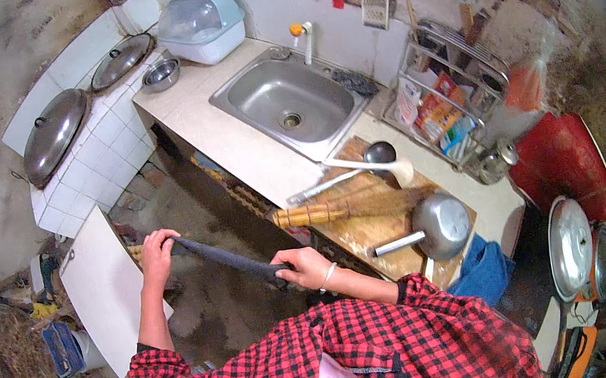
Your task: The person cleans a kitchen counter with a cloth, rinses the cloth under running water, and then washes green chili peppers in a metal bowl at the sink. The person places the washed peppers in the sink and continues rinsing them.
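A dark grey cloth (pixel 224 257) is stretched between my two hands above the floor, in front of my body. My left hand (pixel 159 250) grips its far-left end, with fingers bent over the edge. Its other end is pinched by my right hand (pixel 303 268), which has a light bangle at the wrist. To the right of my right hand, a wooden cutting board (pixel 372 240) on the counter bears a bamboo brush (pixel 342 210), a metal ladle (pixel 378 153), a pale ladle (pixel 401 171) and an upturned metal saucepan (pixel 446 225).
A steel sink (pixel 293 91) is set in the counter (pixel 253 176). A wire rack (pixel 444 99) with packets stands right of it. Blue cloth (pixel 482 273) hangs at the counter's near edge. A white board (pixel 106 288) leans left, near a blue basket (pixel 63 349). Lidded woks (pixel 56 134) sit on the tiled stove.
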`<state>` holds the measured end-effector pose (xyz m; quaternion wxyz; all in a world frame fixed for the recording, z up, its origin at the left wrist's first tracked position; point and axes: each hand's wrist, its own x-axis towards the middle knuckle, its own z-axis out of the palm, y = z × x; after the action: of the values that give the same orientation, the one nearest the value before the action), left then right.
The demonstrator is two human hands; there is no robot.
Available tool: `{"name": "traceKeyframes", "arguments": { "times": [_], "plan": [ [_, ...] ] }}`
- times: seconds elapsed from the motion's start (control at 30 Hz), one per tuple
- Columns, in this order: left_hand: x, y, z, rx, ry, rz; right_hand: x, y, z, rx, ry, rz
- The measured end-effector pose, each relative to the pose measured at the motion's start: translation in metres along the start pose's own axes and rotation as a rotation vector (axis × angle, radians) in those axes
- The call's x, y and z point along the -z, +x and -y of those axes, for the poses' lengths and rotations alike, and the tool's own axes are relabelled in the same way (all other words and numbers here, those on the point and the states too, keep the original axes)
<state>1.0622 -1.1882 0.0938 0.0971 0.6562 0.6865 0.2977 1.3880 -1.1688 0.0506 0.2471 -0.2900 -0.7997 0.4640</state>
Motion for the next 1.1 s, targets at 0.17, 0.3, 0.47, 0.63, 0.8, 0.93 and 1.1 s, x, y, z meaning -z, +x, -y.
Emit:
{"name": "traceKeyframes", "arguments": {
  "times": [0.17,0.3,0.47,0.63,0.8,0.93,1.1],
  "plan": [
    [0.012,0.068,0.026,0.013,0.047,0.003,0.018,0.074,-0.015,0.019,-0.031,0.037],
    [0.002,0.134,0.040,-0.103,0.157,0.026,0.025,0.115,-0.048,-0.091,0.110,-0.062],
    [-0.055,0.255,0.058,-0.347,0.221,0.224,0.036,0.146,-0.132,-0.304,0.330,-0.277],
    [-0.196,0.355,0.065,-0.403,0.171,0.459,0.062,0.161,-0.219,-0.672,0.198,-0.607],
    [-0.280,0.394,0.064,-0.509,0.195,0.492,0.071,0.166,-0.229,-0.910,-0.156,-0.749],
    [-0.299,0.399,0.063,-0.488,0.189,0.488,0.078,0.183,-0.216,-1.070,-0.224,-0.805],
    [-0.304,0.390,0.055,-0.509,0.249,0.439,0.080,0.171,-0.183,-0.948,-0.414,-0.836]
  ]
}}
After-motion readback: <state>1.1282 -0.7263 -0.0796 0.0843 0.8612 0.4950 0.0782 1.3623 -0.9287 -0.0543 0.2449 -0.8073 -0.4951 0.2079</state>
